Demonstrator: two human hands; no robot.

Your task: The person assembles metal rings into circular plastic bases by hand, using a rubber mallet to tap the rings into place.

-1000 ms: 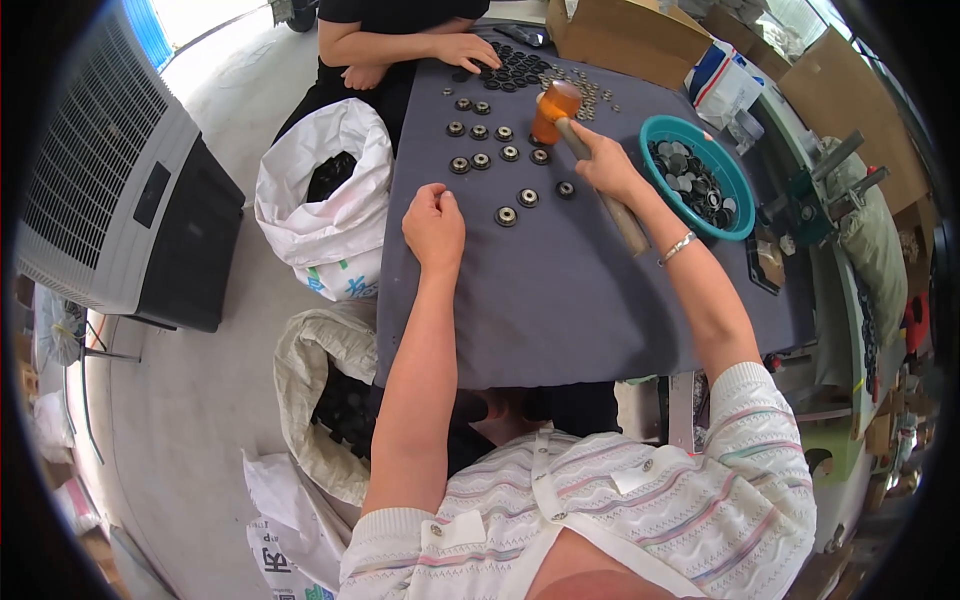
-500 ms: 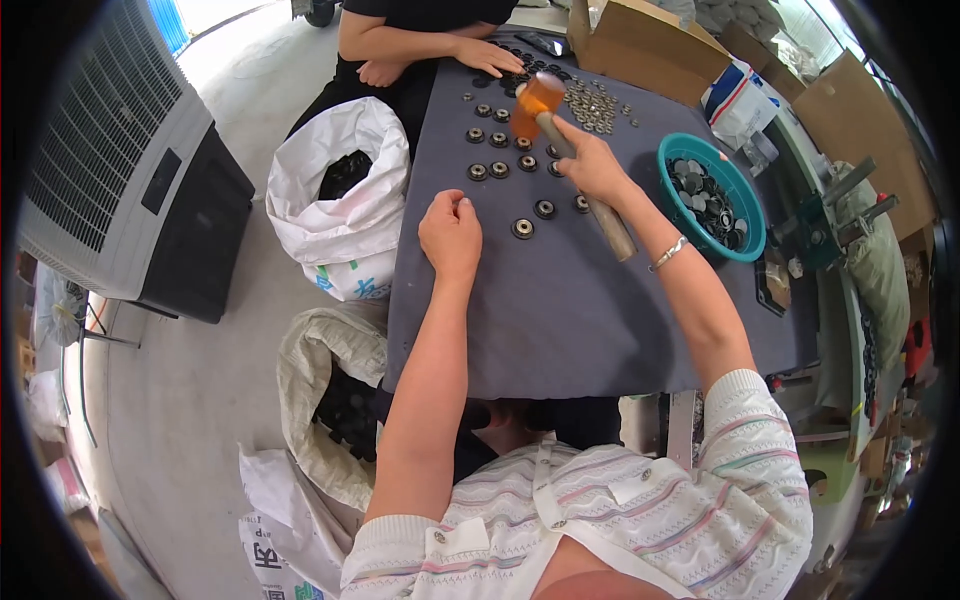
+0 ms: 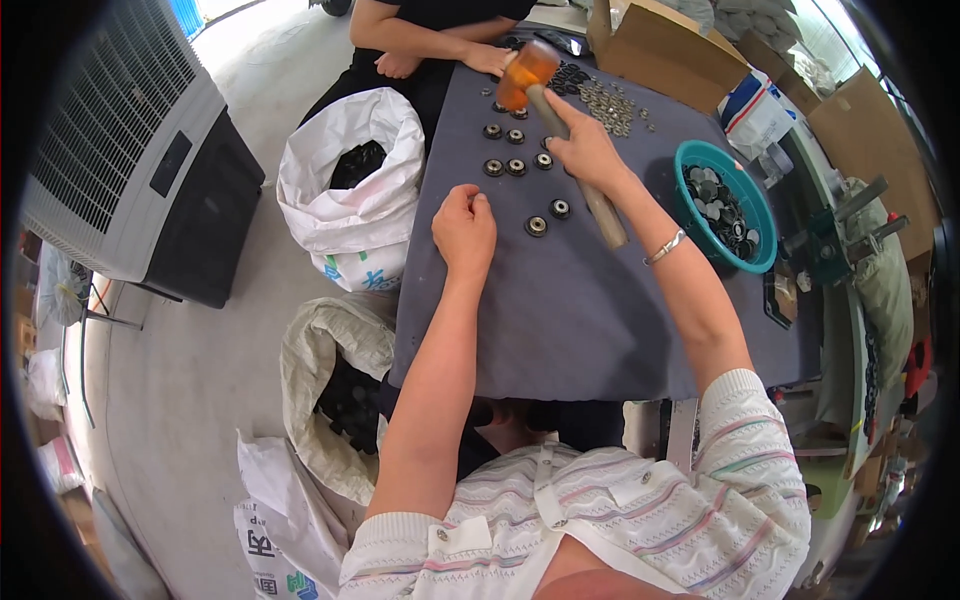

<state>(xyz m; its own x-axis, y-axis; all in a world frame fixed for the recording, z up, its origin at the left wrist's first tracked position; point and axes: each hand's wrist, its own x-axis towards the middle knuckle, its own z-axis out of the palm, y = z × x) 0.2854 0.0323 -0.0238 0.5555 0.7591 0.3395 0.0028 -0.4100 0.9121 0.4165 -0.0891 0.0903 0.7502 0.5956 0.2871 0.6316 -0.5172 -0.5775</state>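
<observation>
My right hand (image 3: 590,150) is closed round the wooden handle of a mallet (image 3: 530,72), whose translucent orange head is over the far part of the cloth-covered table (image 3: 560,330). Below and left of it, small round black parts with metal centres (image 3: 515,167) sit in loose rows. Two more of these round parts (image 3: 536,226) lie nearer to me. At the table's left side rests my left hand (image 3: 465,228), its fingers curled in and the thumb against them. Whether anything is inside that hand is hidden.
A teal basket (image 3: 768,255) of dark and grey discs stands at the right. Small metal pieces (image 3: 608,105) lie beyond the mallet, before a cardboard box (image 3: 665,60). Sacks (image 3: 300,225) stand left of the table; a co-worker's hand (image 3: 485,58) rests at the far end.
The mallet's head has moved a little up and to the left in my right hand. My left hand stays by the rows. The whole view has shifted slightly.
</observation>
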